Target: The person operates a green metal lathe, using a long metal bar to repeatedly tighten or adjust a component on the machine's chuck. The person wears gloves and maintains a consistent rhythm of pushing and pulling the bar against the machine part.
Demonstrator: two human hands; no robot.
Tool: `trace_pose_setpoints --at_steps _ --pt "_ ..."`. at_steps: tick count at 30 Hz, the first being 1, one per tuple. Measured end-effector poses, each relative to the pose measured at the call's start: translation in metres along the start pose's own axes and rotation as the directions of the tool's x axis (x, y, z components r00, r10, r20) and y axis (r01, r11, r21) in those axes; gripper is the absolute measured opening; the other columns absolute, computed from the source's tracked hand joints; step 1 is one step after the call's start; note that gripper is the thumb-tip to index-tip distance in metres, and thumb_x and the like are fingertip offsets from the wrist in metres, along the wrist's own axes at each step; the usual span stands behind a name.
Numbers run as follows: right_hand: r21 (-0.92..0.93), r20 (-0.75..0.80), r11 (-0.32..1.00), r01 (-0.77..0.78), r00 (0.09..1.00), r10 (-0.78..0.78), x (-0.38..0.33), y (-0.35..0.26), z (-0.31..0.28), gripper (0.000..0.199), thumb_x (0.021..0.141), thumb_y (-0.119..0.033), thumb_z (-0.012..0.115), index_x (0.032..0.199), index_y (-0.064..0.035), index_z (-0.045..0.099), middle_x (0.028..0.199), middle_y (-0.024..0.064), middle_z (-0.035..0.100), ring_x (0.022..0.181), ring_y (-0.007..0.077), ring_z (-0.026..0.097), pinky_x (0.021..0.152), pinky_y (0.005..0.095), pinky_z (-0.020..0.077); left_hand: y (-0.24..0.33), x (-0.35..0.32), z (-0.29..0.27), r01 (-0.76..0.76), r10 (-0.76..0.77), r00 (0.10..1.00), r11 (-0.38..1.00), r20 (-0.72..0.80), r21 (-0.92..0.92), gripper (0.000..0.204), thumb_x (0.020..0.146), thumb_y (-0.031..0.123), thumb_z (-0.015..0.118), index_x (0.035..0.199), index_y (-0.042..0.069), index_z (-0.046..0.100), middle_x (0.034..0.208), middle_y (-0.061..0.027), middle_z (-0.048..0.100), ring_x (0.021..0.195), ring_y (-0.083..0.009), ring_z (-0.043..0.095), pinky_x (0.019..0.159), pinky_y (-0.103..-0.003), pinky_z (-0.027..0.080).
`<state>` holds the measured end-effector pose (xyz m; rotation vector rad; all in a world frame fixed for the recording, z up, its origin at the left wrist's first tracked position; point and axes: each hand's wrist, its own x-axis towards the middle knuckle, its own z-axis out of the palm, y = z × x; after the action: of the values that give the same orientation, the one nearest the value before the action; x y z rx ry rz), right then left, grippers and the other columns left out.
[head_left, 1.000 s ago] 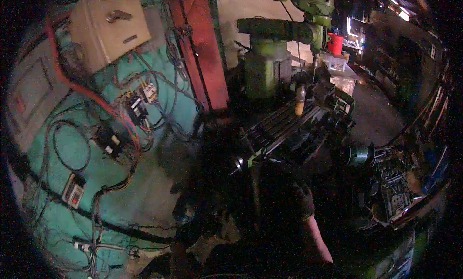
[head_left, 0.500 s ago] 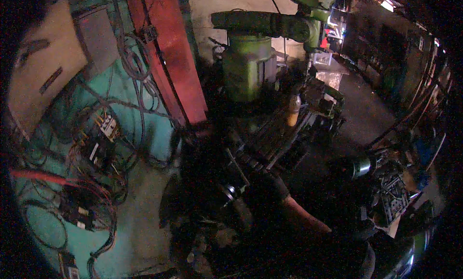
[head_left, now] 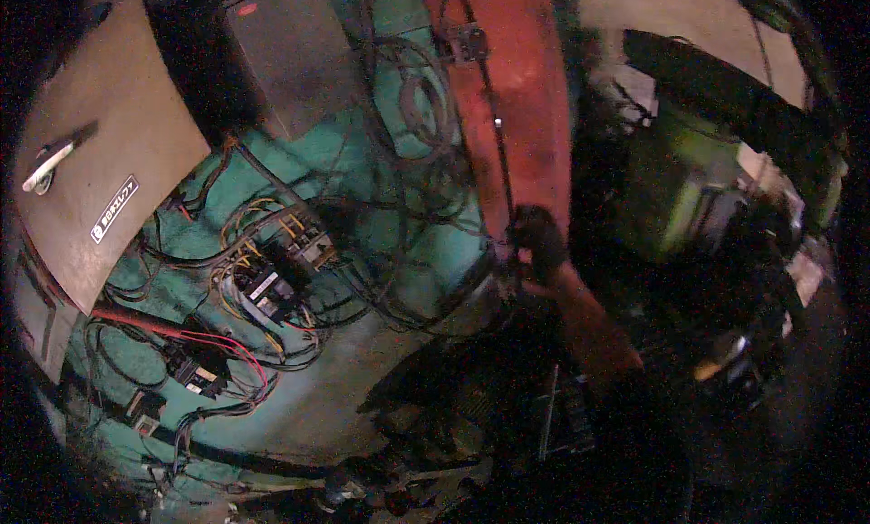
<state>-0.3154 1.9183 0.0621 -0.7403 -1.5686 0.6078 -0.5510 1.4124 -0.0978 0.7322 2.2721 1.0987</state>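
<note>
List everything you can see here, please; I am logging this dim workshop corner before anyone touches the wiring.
Wall panel: one, teal, left and centre, behind the cables.
Cabinet door: one, beige, upper left, with a metal handle and a small label.
Box: one, grey, top centre-left.
Electrical contactors: several, black, mid left, wired in yellow, red and black.
Loose cables: many, dark, hanging over the panel.
Column: one, red, top centre.
Milling machine: one, green, right, mostly in shadow.
Right hand: one, dark, possibly gloved, at the column's lower edge by a cable; whether it grips anything is unclear.
Left hand: not in view.
</note>
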Motion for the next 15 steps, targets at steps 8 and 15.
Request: trace_pose_setpoints --at_steps 8,15 --pt "0.012 0.011 0.999 0.052 0.999 -0.052 0.155 0.016 0.115 0.053 0.094 -0.022 0.079 0.143 -0.008 0.066 0.14 0.0167 0.067 0.121 0.0335 0.065 0.102 0.049 0.0535 0.018 -0.01 -0.002 0.154 -0.154 0.969 0.988 -0.196 -0.012 0.03 0.105 0.032 0.066 0.125 0.01 0.072 0.128 -0.0153 0.075 0.113 -0.0332 0.072 0.095 -0.047 0.059" --pt "-0.046 0.058 0.999 0.02 0.998 -0.017 0.171 0.017 0.167 0.051 0.095 -0.023 0.08 0.141 -0.0071 0.067 0.137 0.0166 0.068 0.117 0.0325 0.066 0.099 0.0479 0.0544 0.011 -0.028 -0.009 0.209 -0.209 0.942 0.977 -0.263 -0.029 0.031 0.104 0.032 0.066 0.124 0.01 0.072 0.129 -0.0158 0.075 0.113 -0.0343 0.072 0.095 -0.048 0.059"
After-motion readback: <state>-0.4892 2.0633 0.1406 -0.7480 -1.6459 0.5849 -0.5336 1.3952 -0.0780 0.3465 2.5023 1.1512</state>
